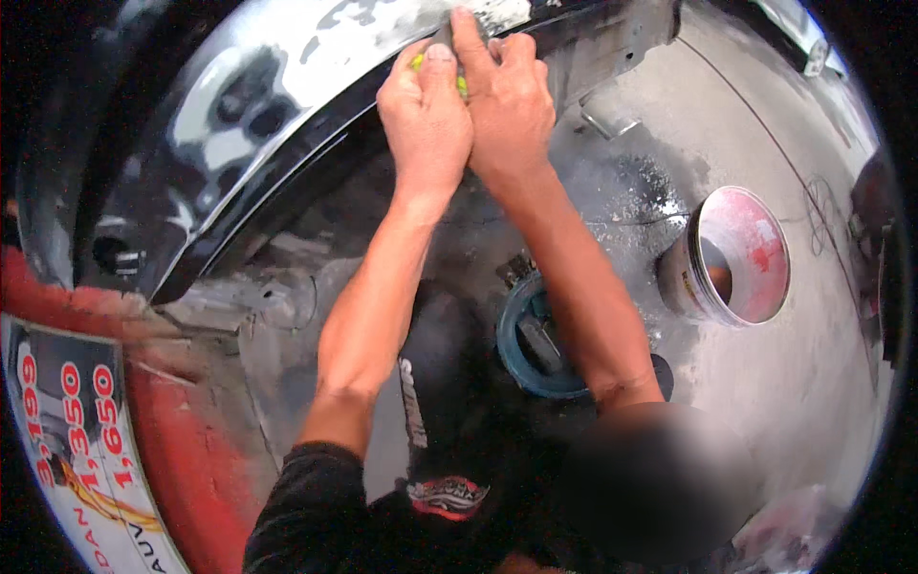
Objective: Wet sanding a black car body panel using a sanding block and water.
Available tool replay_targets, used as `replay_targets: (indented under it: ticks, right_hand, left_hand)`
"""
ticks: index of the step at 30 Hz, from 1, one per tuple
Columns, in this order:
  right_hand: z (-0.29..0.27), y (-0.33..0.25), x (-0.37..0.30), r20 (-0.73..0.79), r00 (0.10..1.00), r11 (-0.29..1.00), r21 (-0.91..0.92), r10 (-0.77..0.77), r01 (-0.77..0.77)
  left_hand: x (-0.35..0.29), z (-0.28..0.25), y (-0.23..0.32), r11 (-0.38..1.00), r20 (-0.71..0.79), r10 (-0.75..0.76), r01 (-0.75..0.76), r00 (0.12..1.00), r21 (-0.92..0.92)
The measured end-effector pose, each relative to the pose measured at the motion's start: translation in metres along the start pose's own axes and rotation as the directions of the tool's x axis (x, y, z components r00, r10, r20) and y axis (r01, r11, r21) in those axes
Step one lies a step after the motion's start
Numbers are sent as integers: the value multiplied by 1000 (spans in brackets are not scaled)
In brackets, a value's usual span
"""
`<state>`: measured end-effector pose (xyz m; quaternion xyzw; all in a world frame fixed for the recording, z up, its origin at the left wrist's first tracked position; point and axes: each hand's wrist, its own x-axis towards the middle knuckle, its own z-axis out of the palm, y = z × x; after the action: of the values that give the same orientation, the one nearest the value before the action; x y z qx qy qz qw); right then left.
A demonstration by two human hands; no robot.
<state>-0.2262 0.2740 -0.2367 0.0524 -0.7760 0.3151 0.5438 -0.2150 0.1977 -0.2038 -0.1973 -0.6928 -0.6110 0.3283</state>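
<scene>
Both my hands are raised close together against the lower edge of a glossy car body panel (244, 124). A small tool with yellow-green parts (463, 86) and a grey flat part shows between them; its exact kind is hidden by my fingers. My left hand (428, 129) is closed on it, thumb pointing up. Beside it, touching, my right hand (514, 110) curls around the tool with its index finger stretched along the grey part onto the panel. Dull whitish patches (502, 11) mark the panel around the fingertip.
A bucket with a pink-stained inside (765, 225) stands on the concrete floor at the right. Below my right forearm sits a round teal basin (550, 387) with things in it. Wet floor (650, 191) lies between. A printed sign board (96, 450) stands lower left.
</scene>
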Motion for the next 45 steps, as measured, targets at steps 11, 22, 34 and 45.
replay_targets:
  ticks: [11,22,34,45]
  right_hand:
    - [-6,27,0,38,999,999,10,35,-36]
    - [-16,53,-21,105,980,965,189,167,-184]
    - [-119,130,-248,415,702,782,-36,578,-623]
    - [-148,169,-331,457,634,757,-152,624,-635]
  left_hand:
    - [-3,22,-3,990,36,62,-66,997,122]
    - [-8,30,4,942,360,-111,-18,926,336]
    - [35,22,-11,-121,803,173,-796,571,593]
    - [-79,50,-42,416,829,81,-774,554,477]
